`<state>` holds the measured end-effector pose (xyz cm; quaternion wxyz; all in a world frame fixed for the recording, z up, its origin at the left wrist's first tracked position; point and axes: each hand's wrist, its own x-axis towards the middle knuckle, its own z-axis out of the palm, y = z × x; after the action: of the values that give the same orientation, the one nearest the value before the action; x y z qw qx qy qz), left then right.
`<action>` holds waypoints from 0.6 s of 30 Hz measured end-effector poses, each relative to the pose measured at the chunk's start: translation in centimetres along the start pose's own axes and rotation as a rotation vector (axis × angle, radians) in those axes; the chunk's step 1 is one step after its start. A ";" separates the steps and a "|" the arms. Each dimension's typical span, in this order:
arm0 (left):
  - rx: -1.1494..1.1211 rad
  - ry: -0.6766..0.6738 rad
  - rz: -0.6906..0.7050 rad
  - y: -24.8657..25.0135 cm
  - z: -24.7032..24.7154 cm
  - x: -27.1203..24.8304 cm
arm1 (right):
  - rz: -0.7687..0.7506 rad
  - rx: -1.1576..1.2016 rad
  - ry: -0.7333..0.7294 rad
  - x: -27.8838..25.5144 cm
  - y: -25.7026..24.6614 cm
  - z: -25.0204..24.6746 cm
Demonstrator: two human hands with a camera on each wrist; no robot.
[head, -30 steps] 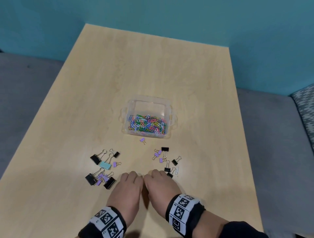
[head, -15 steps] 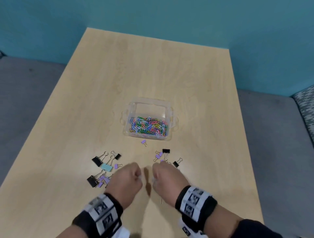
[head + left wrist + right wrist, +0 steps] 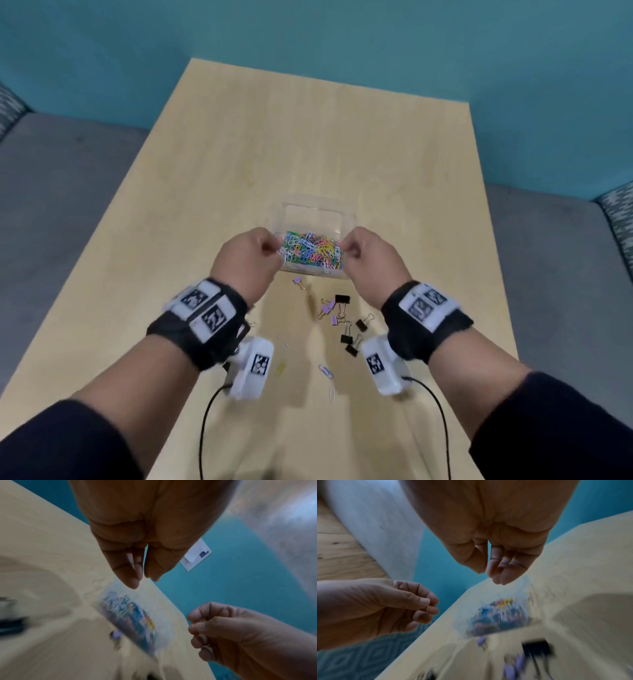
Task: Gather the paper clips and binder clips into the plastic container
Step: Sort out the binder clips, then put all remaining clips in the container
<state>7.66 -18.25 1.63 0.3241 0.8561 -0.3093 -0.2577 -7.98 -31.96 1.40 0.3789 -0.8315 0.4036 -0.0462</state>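
Head view: plastic container (image 3: 318, 214) holds coloured paper clips (image 3: 313, 251); whether either grip holds anything, I cannot tell.

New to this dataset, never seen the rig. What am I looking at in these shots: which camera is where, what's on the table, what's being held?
No robot here: a person works bare-handed, wearing marker bands and a small camera on each wrist. The wide shot is from a head camera; the two blurry ones look along each hand. On the table stands a clear plastic container holding coloured paper clips. Binder clips and a few loose paper clips lie nearer the person. The left hand and right hand hover over the container, fingers bunched together; whether they hold clips cannot be seen.
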 end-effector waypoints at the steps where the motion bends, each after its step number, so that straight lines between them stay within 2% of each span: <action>1: 0.035 -0.028 0.000 -0.8 0.2 -1.7 | -0.015 -0.016 -0.034 -1.6 0.6 0.4; 5: 0.371 -0.260 0.005 -4.0 2.6 -8.5 | -0.041 -0.153 -0.300 -8.5 3.3 3.6; 7: 0.443 -0.347 -0.038 -5.1 3.8 -10.9 | -0.032 -0.252 -0.370 -11.3 4.4 5.0; 12: 0.505 -0.311 0.001 -5.2 5.8 -12.8 | 0.056 -0.350 -0.347 -14.4 4.2 6.7; 18: 0.538 -0.311 0.144 -6.7 7.2 -12.1 | -0.089 -0.376 -0.362 -14.5 4.1 8.2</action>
<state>-2.66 -8.65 -4.98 0.0522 0.8373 -0.4720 -0.2708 -17.14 -18.39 -3.83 0.2814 -0.8988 0.2939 0.1628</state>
